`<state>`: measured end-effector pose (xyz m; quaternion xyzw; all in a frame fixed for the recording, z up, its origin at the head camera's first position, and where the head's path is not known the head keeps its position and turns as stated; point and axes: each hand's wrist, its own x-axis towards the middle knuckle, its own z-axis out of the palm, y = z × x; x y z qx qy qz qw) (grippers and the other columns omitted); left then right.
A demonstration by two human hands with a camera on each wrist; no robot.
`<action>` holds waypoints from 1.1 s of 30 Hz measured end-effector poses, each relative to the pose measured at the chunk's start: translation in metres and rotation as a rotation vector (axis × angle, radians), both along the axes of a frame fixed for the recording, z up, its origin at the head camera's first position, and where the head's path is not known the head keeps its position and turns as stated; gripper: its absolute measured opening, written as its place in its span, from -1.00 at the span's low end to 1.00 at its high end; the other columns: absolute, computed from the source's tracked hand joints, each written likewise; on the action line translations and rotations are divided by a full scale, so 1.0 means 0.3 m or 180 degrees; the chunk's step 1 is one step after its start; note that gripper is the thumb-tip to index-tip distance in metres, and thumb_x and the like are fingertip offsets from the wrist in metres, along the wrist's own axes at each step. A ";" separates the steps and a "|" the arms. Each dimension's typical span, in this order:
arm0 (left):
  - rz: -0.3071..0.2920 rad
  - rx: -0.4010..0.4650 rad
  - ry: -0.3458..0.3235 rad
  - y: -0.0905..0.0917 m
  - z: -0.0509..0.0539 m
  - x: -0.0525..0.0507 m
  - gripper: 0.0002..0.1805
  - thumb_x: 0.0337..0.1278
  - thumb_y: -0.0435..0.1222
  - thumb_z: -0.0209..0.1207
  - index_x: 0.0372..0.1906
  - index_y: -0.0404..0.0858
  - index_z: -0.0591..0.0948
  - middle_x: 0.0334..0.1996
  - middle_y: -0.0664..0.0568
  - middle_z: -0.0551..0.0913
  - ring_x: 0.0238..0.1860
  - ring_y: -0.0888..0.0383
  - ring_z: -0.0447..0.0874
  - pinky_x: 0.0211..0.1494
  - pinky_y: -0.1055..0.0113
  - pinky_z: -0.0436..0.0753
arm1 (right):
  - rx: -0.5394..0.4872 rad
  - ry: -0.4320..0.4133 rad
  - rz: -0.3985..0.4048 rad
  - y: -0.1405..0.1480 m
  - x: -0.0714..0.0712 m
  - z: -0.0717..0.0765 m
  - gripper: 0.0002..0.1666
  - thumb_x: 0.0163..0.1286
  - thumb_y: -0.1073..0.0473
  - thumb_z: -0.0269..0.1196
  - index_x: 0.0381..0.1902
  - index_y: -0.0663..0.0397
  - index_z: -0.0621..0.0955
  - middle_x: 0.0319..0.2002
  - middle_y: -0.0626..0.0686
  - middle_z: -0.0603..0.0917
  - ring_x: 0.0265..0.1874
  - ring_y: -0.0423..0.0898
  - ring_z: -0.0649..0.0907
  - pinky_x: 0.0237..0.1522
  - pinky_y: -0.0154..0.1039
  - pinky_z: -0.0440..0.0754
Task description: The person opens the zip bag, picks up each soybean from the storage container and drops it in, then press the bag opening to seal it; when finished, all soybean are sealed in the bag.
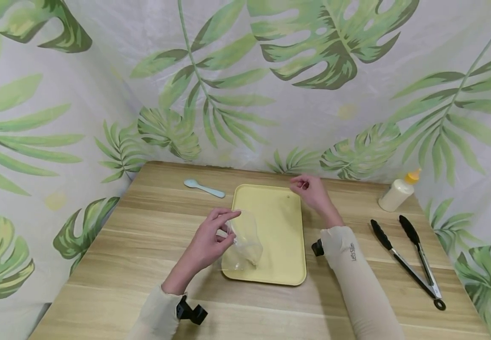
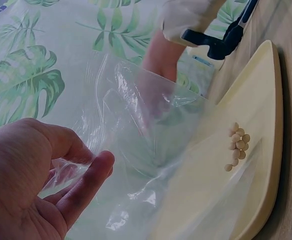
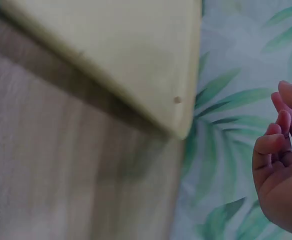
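Observation:
My left hand pinches a clear plastic zip bag by its upper edge, over the left side of a yellow tray. Small beige balls cluster toward the bag's bottom corner in the left wrist view; they look to be inside it. On the tray's far right corner lies a single small ball. My right hand hovers by that corner, its fingers loosely bent. Nothing shows between them in the right wrist view, where the hand is partly cut off.
A light blue spoon lies left of the tray at the back. Tongs with black tips lie spread on the right. Behind them stands a squeeze bottle with a yellow cap. A leaf-print curtain borders the wooden table.

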<state>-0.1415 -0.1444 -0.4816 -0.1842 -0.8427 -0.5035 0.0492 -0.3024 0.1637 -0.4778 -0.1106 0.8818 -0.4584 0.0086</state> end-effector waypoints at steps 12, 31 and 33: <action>-0.0002 0.0041 -0.0011 -0.007 -0.002 0.004 -0.41 0.21 -0.55 0.24 0.37 -0.27 0.56 0.26 -0.11 0.46 -0.20 0.11 0.66 -0.25 0.45 0.79 | 0.0257 -0.0454 0.0034 0.041 -0.113 -0.183 -0.71 0.34 0.37 0.38 0.01 0.32 0.72 -0.31 0.06 0.59 -0.30 -0.09 0.53 -0.29 -0.34 0.52; -0.0001 0.0007 0.0004 -0.013 -0.009 0.002 -0.40 0.22 -0.55 0.23 0.38 -0.25 0.55 0.27 -0.11 0.45 -0.20 0.14 0.67 -0.26 0.45 0.79 | 0.0404 -0.0469 0.0018 0.028 -0.132 -0.238 -0.72 0.38 0.22 0.41 0.02 0.18 0.75 -0.35 0.00 0.39 -0.30 -0.06 0.37 -0.25 -0.22 0.35; -0.0011 0.0003 0.0009 -0.013 -0.008 0.001 -0.40 0.22 -0.55 0.23 0.39 -0.27 0.55 0.27 -0.12 0.45 -0.20 0.14 0.68 -0.26 0.44 0.79 | 0.0406 -0.0526 -0.0008 0.025 -0.134 -0.236 -0.73 0.39 0.20 0.41 0.01 0.16 0.75 -0.32 0.00 0.40 -0.26 -0.05 0.37 -0.21 -0.20 0.34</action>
